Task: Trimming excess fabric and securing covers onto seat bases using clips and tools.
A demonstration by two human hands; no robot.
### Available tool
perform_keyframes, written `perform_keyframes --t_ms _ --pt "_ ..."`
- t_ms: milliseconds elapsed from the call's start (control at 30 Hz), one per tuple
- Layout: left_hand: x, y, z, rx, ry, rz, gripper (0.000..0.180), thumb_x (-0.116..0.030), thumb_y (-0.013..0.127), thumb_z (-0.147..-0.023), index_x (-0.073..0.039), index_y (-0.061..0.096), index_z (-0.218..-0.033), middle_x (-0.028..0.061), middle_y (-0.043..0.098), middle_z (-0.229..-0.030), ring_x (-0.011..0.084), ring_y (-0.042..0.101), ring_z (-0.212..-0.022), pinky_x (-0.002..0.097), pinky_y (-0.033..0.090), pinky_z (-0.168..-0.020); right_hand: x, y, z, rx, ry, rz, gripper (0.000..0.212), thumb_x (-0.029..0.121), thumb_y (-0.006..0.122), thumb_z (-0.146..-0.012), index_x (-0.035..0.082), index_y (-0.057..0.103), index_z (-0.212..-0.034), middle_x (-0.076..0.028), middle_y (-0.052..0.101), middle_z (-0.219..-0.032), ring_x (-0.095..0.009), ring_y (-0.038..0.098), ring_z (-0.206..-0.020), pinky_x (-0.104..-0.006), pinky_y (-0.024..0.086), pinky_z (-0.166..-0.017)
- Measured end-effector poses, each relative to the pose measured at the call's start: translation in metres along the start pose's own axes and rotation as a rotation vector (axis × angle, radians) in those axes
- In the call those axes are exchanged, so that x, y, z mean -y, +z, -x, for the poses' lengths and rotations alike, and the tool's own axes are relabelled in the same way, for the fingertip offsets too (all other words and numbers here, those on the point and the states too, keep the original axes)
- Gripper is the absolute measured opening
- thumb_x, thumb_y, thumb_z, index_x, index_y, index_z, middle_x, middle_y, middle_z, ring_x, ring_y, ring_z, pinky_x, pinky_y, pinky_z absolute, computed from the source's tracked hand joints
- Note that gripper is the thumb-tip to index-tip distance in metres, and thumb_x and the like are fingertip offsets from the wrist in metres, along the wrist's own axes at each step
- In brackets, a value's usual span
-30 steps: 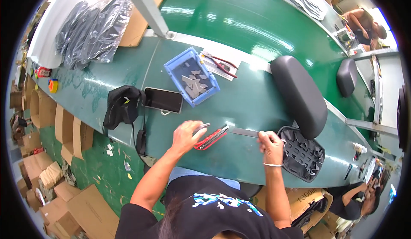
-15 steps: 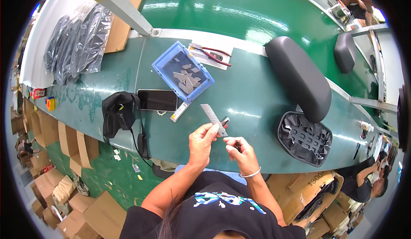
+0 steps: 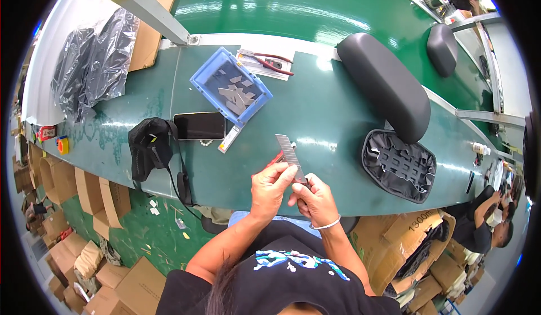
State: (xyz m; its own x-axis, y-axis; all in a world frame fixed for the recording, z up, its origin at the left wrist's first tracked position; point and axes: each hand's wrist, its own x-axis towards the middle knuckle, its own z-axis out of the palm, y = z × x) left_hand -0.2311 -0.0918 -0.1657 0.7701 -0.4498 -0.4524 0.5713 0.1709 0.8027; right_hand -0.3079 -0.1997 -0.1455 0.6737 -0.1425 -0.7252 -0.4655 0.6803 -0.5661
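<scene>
A long grey snap-off knife blade (image 3: 289, 152) points up and away over the table's near part. My left hand (image 3: 270, 188) pinches it between thumb and fingers. A narrow red piece (image 3: 277, 159) shows behind those fingers, mostly hidden; its kind cannot be made out. Close on the right, my right hand (image 3: 316, 200) is closed with its thumb and fingertips at the blade's lower end. Something small and dark shows by those fingertips. Beyond the hands lies a blue plastic bin (image 3: 256, 115) holding several grey blade pieces (image 3: 236, 96).
Red-handled pliers (image 3: 267, 61) lie behind the bin. A phone (image 3: 199, 126) and a black strapped bag (image 3: 151, 148) are at left. On the right sit a black padded case (image 3: 389, 86) and an open black lined shell (image 3: 399, 165). Cardboard boxes (image 3: 403, 239) stand below the table edge.
The blade has turned more upright, and my right hand has come in to its lower end. A red piece now shows behind my left fingers. The whole view has shifted slightly.
</scene>
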Motion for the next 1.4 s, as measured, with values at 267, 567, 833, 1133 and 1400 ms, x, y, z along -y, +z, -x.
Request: perform_keyframes --t_ms 267,567,833,1133,1400 --pt "-0.003 0.004 0.008 0.065 -0.045 -0.139 0.015 -0.012 0.063 -0.091 0.002 0.067 -0.097 0.0009 0.065 -0.078 0.0049 0.057 -0.068 0.019 0.045 -0.059 0.004 0.002 0.013 0.003 -0.069 0.094 0.02 0.018 0.066 -0.088 0.001 0.057 -0.095 -0.006 0.061 -0.068 -0.002 0.037 -0.042 -0.0184 0.025 -0.036" --pt "0.002 -0.001 0.013 0.121 -0.041 -0.026 0.015 -0.011 0.063 -0.091 0.002 0.067 -0.098 0.0015 0.064 -0.077 0.0063 0.058 -0.068 0.0205 0.046 -0.061 0.004 -0.002 0.023 0.029 -0.156 0.257 0.015 0.017 0.065 -0.088 0.004 0.059 -0.092 0.0 0.057 -0.065 -0.001 0.038 -0.044 -0.0173 0.026 -0.039" --pt "0.004 -0.002 0.015 0.16 -0.034 0.06 0.013 -0.009 0.062 -0.091 0.002 0.066 -0.097 0.003 0.063 -0.077 0.0077 0.057 -0.069 0.0215 0.047 -0.06 0.002 -0.006 0.026 0.079 -0.274 0.366 0.013 0.015 0.061 -0.09 0.003 0.059 -0.095 0.001 0.056 -0.067 -0.001 0.04 -0.049 -0.0172 0.029 -0.044" --pt "-0.001 0.001 0.015 0.21 0.017 -0.072 0.015 -0.01 0.062 -0.092 0.004 0.065 -0.097 0.0029 0.062 -0.076 0.0072 0.057 -0.07 0.0218 0.046 -0.06 0.009 -0.01 0.03 0.08 -0.373 0.6 0.02 0.02 0.054 -0.095 0.001 0.058 -0.09 0.0 0.052 -0.064 -0.006 0.046 -0.055 -0.0228 0.037 -0.05" --pt "0.041 -0.044 -0.027 -0.155 0.491 -1.227 0.042 -0.027 0.077 -0.074 -0.005 0.059 -0.104 0.0088 0.059 -0.089 0.0227 0.056 -0.073 0.0352 0.048 -0.07 0.003 -0.041 0.029 -0.145 -0.237 -0.059 0.029 0.03 0.045 -0.099 0.005 0.053 -0.088 0.002 0.043 -0.058 -0.006 0.033 -0.045 -0.0206 0.028 -0.04"
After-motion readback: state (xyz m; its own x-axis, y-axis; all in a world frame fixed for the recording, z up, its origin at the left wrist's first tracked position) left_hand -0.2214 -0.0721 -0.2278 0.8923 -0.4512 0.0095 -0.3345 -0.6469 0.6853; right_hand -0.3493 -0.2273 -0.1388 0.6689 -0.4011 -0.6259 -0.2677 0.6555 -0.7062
